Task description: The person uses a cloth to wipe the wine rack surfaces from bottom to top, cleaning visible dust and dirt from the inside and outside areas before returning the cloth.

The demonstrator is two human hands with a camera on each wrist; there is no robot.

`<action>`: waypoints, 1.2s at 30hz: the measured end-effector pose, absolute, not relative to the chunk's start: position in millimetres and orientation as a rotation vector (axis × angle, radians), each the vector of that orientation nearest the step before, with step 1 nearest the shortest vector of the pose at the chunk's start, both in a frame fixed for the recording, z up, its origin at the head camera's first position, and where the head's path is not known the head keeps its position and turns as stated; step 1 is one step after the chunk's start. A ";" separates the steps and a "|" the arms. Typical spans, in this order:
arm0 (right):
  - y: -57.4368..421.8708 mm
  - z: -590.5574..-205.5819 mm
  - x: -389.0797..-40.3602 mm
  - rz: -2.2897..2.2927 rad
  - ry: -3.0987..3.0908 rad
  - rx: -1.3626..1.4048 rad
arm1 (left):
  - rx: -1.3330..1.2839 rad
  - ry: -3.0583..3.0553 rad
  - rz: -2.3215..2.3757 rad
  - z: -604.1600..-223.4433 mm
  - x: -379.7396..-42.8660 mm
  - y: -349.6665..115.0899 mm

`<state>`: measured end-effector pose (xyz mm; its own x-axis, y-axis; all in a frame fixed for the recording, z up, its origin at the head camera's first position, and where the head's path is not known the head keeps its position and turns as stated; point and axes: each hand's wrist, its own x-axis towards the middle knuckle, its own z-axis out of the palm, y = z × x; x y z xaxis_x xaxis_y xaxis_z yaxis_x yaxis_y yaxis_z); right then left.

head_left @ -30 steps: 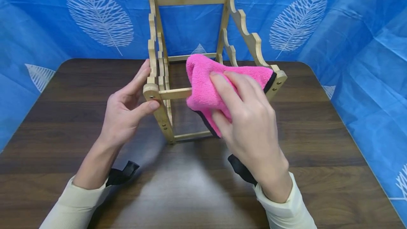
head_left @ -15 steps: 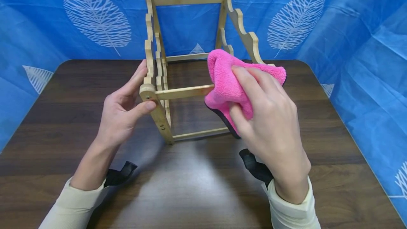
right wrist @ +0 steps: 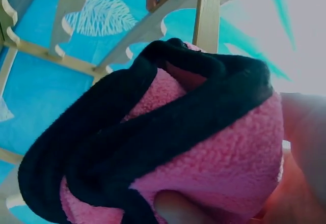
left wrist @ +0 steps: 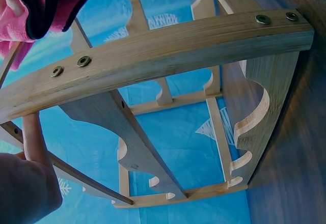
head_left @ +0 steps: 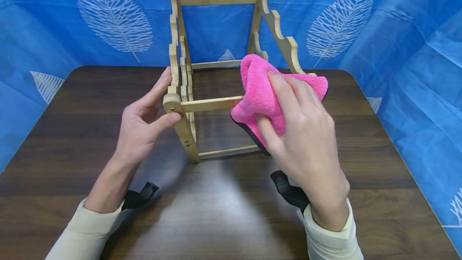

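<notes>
A light wooden rack (head_left: pixel 213 104) with scalloped side rails and crossbars stands on the table. My left hand (head_left: pixel 138 127) grips its front left corner, thumb on the front post and fingers along the outer side. In my right hand (head_left: pixel 303 131) is a pink fleece cloth (head_left: pixel 261 87) with black edging, bunched over the right part of the front crossbar. The cloth hides the rack's front right corner in the head view. The right wrist view shows the folded cloth (right wrist: pixel 219 158) close up, with the crossbar (right wrist: pixel 207 20) running out from under it.
The dark wood-grain table (head_left: pixel 216 220) extends round the rack. A blue curtain (head_left: pixel 223 23) with white leaf prints hangs behind and at both sides. Black straps (head_left: pixel 140 196) are round both wrists.
My right hand has slid the cloth to the right along the front crossbar, uncovering more of the bar, then stayed near the right end. My left hand keeps its grip on the corner.
</notes>
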<state>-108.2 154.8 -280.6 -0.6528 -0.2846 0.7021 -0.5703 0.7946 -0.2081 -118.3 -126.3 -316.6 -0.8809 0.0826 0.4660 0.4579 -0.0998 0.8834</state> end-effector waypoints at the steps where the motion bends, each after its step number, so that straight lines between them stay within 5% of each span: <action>1: 154.0 -280.0 -108.0 0.560 -2.303 0.628 | -0.597 -1.907 -2.072 -316.5 -118.7 -126.0; 36: 78.3 -291.9 -101.0 0.779 -1.781 1.016 | -0.601 -1.945 -2.033 -315.7 -119.8 -124.3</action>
